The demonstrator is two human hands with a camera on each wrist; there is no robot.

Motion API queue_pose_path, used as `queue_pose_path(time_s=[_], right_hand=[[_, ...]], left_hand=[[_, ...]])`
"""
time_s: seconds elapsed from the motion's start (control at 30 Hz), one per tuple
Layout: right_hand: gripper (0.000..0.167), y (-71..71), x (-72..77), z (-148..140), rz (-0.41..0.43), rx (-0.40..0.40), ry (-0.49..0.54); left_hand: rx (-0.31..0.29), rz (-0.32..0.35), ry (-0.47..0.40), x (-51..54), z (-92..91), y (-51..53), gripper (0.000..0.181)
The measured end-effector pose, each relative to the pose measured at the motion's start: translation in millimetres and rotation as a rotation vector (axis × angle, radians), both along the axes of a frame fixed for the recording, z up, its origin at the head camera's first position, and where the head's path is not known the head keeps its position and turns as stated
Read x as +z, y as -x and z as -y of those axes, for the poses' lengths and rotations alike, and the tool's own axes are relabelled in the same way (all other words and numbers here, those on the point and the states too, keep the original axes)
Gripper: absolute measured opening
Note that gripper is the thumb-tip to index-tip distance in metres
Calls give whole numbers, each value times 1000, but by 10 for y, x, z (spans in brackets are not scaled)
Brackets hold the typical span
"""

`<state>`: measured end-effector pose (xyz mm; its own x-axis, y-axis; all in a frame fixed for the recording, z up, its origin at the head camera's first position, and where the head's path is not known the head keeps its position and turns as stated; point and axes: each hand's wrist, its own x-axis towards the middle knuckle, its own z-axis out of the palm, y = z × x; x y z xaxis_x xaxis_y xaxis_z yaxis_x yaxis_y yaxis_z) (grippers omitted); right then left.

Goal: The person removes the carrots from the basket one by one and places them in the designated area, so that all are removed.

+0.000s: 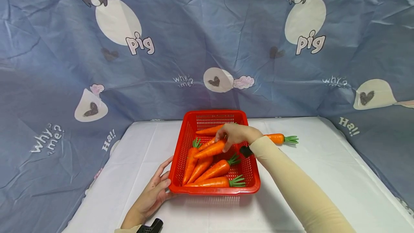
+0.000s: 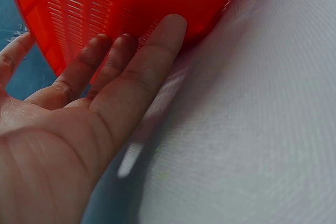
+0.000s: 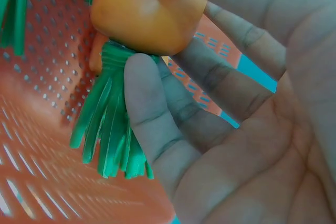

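At red basket (image 1: 213,190), carrot (image 1: 209,150) pinched near leaves (image 3: 111,124) in right grip (image 1: 235,134).

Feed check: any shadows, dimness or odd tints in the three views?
Head: clear, a soft shadow on the white table right of the red basket; left wrist: dim, the left hand shaded; right wrist: colours off, basket looking orange-pink, right hand greyish, a pale highlight on the held carrot.

Visible quantities: one basket (image 1: 213,190); eight carrots (image 1: 211,150): one in the right grip (image 1: 237,133), six near it in the basket, one to its right on the desk (image 1: 318,157).
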<state>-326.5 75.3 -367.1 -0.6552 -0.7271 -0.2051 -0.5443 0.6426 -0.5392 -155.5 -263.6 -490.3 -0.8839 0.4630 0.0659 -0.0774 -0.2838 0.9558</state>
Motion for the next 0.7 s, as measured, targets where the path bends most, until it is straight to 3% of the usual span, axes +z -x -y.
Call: queue_pose_path(time_s=[0.7], right_hand=[[32, -30, 245, -158, -34, -34, 26]], left_hand=[[-17, 3, -22, -11, 5, 1, 73]])
